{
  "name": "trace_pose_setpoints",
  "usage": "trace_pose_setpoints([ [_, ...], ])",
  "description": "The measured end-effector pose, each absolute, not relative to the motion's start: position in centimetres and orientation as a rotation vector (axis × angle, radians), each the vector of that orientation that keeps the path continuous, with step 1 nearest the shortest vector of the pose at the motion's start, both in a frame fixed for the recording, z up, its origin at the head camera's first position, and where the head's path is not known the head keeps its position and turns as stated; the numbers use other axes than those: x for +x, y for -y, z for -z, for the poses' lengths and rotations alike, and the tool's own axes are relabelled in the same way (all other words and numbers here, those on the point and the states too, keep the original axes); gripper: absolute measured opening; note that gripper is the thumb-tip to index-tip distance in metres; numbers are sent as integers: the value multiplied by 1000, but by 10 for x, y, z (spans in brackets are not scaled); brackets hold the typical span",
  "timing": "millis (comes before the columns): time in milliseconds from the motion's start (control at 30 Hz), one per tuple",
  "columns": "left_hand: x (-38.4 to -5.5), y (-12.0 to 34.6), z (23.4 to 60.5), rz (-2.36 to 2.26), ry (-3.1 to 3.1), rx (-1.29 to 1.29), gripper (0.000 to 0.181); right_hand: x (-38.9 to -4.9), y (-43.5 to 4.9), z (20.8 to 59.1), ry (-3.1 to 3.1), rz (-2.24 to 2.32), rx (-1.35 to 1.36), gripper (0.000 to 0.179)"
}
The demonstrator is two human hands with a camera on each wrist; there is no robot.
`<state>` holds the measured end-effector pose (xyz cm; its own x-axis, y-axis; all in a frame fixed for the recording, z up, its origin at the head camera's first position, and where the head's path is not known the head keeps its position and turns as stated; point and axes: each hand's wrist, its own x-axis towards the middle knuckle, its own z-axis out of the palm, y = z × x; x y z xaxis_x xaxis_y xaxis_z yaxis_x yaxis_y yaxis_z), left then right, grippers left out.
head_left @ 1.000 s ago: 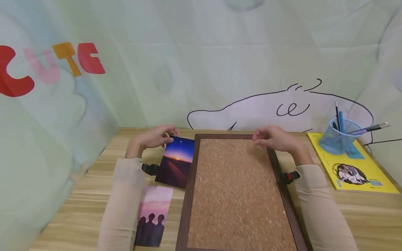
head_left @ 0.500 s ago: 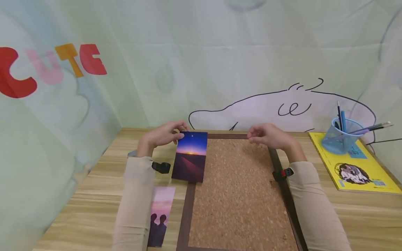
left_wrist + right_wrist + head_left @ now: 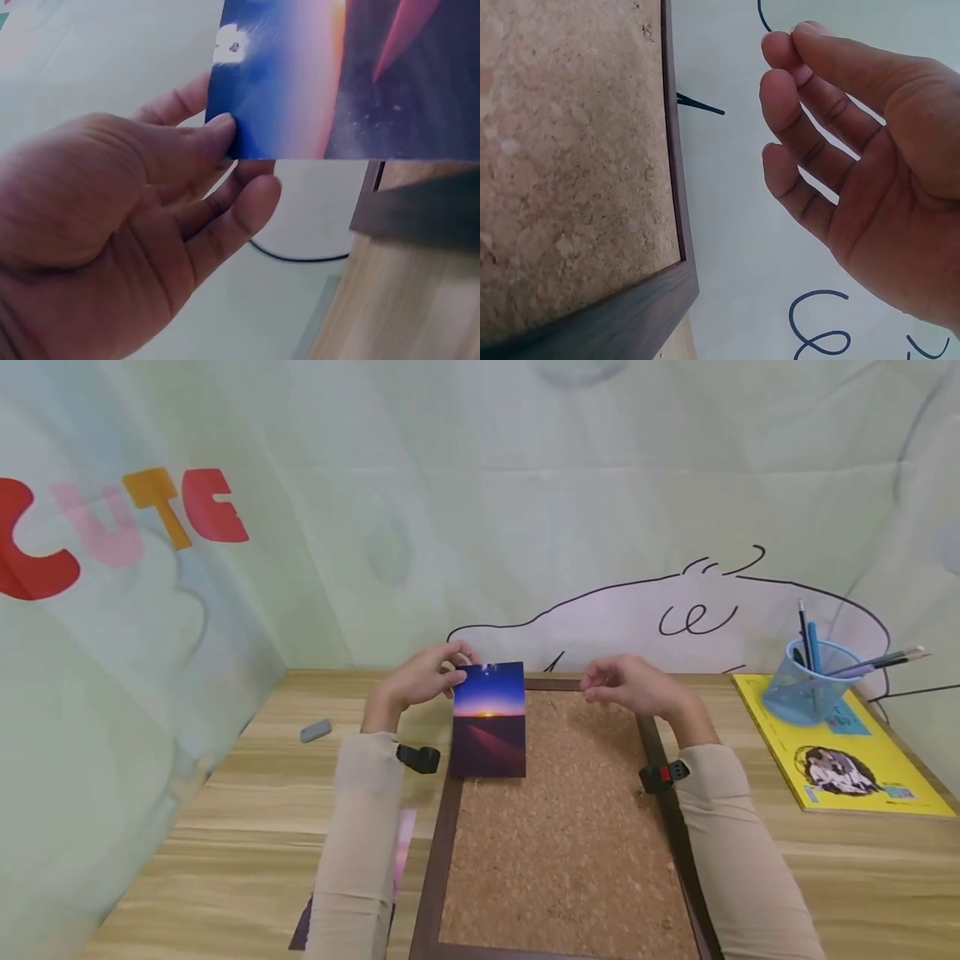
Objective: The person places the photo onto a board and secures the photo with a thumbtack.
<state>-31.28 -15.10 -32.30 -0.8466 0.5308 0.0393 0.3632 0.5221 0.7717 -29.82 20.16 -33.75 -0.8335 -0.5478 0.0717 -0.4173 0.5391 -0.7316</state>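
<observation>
One glossy sunset photo (image 3: pixel 489 727), pinched at its nearest corner by the left hand (image 3: pixel 423 678), thumb on the picture side. It extends to the right of that hand, over a corner of the framed corkboard (image 3: pixel 577 843); whether it touches the cork, I cannot tell. Right hand (image 3: pixel 636 683) well apart, above the board's far edge: fingers curled, thumb and forefinger tips together; anything between them, I cannot make out. Board lies on the bench (image 3: pixel 240 852), between the forearms. Pink photo (image 3: pixel 405 839), partly hidden by the left sleeve (image 3: pixel 352 843). Small grey block (image 3: pixel 316 731) left of the left hand. Right of the right hand: yellow book (image 3: pixel 885 752), blue cup (image 3: pixel 795 702) of pens (image 3: pixel 813 647) on it.
</observation>
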Motion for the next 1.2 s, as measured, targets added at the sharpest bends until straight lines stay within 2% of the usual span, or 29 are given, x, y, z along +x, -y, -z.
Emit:
trace_pose_setpoints([
  [533, -316, 110, 336, -1192, -2684, 681, 22, -296, -182, 338, -2702, 1171, -785, 10],
  [1200, -320, 70, 350, -1090, -2874, 765, 23, -293, -167, 331, -2738, 1170, -731, 6],
])
